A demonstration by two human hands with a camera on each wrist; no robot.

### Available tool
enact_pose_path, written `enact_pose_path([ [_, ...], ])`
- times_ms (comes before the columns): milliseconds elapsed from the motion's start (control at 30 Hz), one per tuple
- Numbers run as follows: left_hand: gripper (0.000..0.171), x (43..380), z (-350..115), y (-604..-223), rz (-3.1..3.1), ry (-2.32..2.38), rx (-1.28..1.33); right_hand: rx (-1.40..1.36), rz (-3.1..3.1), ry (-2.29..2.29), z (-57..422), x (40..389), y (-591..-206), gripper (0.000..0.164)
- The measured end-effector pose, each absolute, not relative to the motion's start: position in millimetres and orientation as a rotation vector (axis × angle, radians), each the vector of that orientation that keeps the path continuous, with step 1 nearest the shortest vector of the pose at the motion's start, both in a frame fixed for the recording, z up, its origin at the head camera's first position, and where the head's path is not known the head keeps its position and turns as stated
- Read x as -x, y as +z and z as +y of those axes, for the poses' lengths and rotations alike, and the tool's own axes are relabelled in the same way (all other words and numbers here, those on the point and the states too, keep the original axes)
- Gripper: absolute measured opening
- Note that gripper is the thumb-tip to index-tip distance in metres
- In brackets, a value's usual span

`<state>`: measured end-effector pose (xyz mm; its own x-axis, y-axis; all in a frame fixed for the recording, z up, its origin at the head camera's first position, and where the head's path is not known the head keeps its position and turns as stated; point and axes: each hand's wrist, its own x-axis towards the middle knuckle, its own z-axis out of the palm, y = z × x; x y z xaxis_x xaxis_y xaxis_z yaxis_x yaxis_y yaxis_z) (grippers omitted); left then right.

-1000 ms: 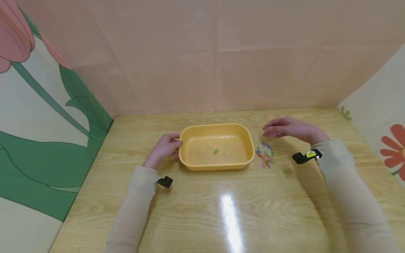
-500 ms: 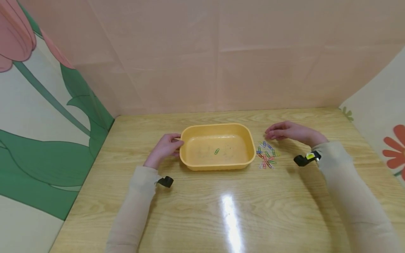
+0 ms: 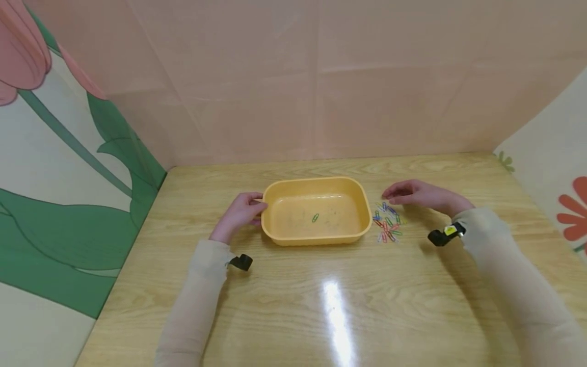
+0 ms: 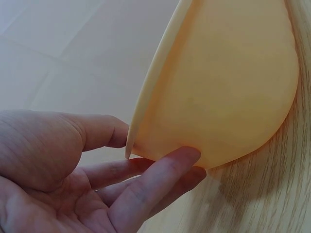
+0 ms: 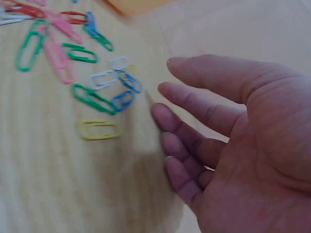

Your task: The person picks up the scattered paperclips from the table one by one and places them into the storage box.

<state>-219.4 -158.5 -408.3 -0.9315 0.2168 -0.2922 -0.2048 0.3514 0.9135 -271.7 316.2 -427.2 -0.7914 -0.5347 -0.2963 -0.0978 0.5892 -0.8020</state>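
A yellow tray (image 3: 316,180) sits mid-table with one green paper clip (image 3: 315,218) on its floor. My left hand (image 3: 255,209) holds the tray's left end. In the left wrist view the rim of the tray (image 4: 218,82) sits between thumb and fingers of the left hand (image 4: 141,165), with the fingers against the outer wall. A pile of coloured paper clips (image 3: 387,223) lies just right of the tray. My right hand (image 3: 394,196) hovers low at the pile's far edge, fingers relaxed and holding nothing. In the right wrist view the right hand (image 5: 194,121) is beside the paper clips (image 5: 92,92).
The wooden table (image 3: 321,306) is boxed in by a pink back wall (image 3: 321,102) and flowered side panels (image 3: 69,178). Black camera mounts sit on the left wrist (image 3: 240,262) and the right wrist (image 3: 442,235).
My right hand has sunk lower and come closer to the clip pile. The left hand and the tray have stayed put.
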Motion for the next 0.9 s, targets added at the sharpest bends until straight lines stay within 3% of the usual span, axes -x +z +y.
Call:
enact_pose_path([
  [433, 0.04, 218.7, -160.6, -408.8, 2.265, 1.621, -0.023, 0.654, 2.539, -1.081, 300.6, 258.7, -445.6, 0.044],
  [900, 0.039, 217.4, -158.4, -408.2, 2.267, 1.611, -0.024, 0.782, 2.668, -1.078, 298.3, 254.8, -458.6, 0.021],
])
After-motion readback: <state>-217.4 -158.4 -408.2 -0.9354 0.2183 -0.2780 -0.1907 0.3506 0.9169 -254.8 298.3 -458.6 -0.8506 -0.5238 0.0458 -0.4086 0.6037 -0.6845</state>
